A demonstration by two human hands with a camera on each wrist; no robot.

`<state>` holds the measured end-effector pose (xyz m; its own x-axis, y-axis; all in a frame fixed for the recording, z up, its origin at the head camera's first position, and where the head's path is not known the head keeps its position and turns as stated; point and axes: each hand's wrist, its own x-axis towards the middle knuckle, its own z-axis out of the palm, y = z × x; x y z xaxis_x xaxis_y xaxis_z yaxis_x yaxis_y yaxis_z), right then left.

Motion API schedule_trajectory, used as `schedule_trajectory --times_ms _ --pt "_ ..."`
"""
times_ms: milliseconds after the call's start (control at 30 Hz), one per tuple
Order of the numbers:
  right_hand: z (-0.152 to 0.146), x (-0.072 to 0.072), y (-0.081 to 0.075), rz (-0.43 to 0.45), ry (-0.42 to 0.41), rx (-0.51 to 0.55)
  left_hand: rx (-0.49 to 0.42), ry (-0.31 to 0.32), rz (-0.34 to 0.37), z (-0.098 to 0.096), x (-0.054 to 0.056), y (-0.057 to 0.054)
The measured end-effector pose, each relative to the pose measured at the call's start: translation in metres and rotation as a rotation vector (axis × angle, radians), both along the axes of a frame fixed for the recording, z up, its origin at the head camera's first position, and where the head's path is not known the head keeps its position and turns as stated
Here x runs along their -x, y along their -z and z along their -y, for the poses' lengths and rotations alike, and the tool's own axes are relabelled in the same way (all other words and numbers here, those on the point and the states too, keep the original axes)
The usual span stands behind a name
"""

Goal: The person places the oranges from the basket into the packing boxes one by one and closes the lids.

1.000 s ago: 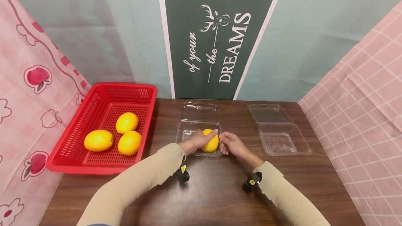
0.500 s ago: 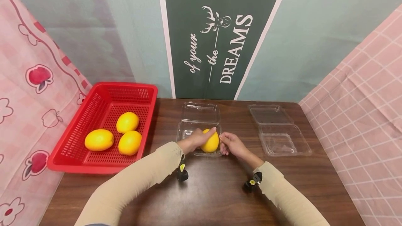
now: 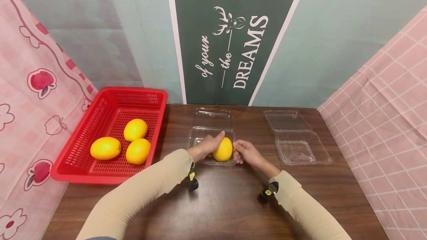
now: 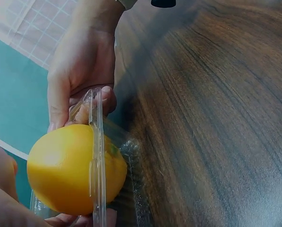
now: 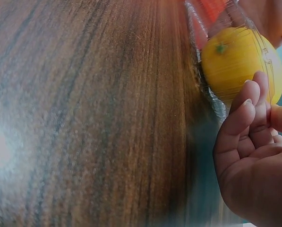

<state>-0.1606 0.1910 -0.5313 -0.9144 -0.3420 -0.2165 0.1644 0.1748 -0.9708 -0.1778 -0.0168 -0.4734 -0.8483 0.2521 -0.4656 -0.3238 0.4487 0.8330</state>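
A large yellow lemon [image 3: 223, 149] lies at the right side of a clear plastic clamshell container [image 3: 202, 133], whose lid is folded back. My left hand [image 3: 207, 146] is beside the lemon inside the container, its thumb standing off the skin. In the left wrist view, fingers of that hand [image 4: 6, 198] show at the lemon's lower edge, partly hidden. My right hand [image 3: 247, 154] pinches the container's right rim between thumb and fingers. Through the clear wall, the right wrist view shows the lemon [image 5: 235, 59] just beyond the right fingertips.
A red plastic basket [image 3: 163, 116] on the left holds three more lemons [image 3: 105, 148]. To the right, a second clear clamshell container [image 3: 301, 147] lies with its lid back on the brown wooden table [image 3: 230, 206]. Fabric backdrops [image 3: 140, 40] surround the table.
My left hand has drawn slightly left, and its thumb has come away from the lemon. The lemon has hardly shifted. My right hand keeps its place on the rim.
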Motion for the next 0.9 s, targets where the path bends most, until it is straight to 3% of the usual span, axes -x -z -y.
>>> schedule_trajectory --times_ms 400,567,700,900 --pt "0.002 -0.001 -0.001 0.005 0.002 -0.007 0.044 -0.026 0.020 0.013 0.006 -0.013" --pt "0.001 -0.001 0.000 0.001 -0.005 -0.010 0.073 0.013 0.010 0.022 0.008 -0.022" --pt "0.001 -0.003 0.001 0.002 -0.002 -0.009 0.068 0.059 -0.025 0.028 0.009 -0.032" --pt "0.002 -0.004 0.004 0.003 0.005 -0.005 0.089 0.116 -0.024 0.040 0.008 -0.050"
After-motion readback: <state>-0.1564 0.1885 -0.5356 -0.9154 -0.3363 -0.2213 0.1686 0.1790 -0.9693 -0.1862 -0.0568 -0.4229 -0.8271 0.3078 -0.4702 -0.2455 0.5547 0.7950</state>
